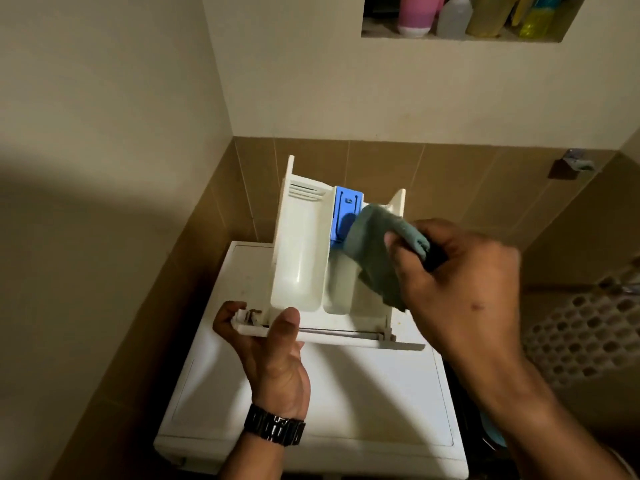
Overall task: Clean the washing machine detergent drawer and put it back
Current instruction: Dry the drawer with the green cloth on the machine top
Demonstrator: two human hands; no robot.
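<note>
Beige walls and a band of brown tile close in a dim corner where a white washing machine [311, 393] stands, its flat top serving as the work surface. Over that top, the detergent drawer [301, 251] is held tilted, back end raised toward the wall, front panel nearest the person. The left hand [273, 358] grips the front panel at its left end, thumb curled over the top edge and fingers underneath. The right hand [460, 289] pinches a bunched grey-green cloth [374, 251] and presses it into the right-hand compartment, beside the blue insert [346, 216]. The drawer looks like light, rigid moulded plastic, probably slick where damp, with thin side rails that could flex; the thick front panel seems the safest hold, as it is held now. The cloth is soft and should mould into corners. Hidden from view are the right compartment's floor under the cloth, the drawer's underside, and the machine's slot. Bottles [467, 15] in a wall niche are cropped by the frame, and a perforated basket [581, 330] at right is blurred.
</note>
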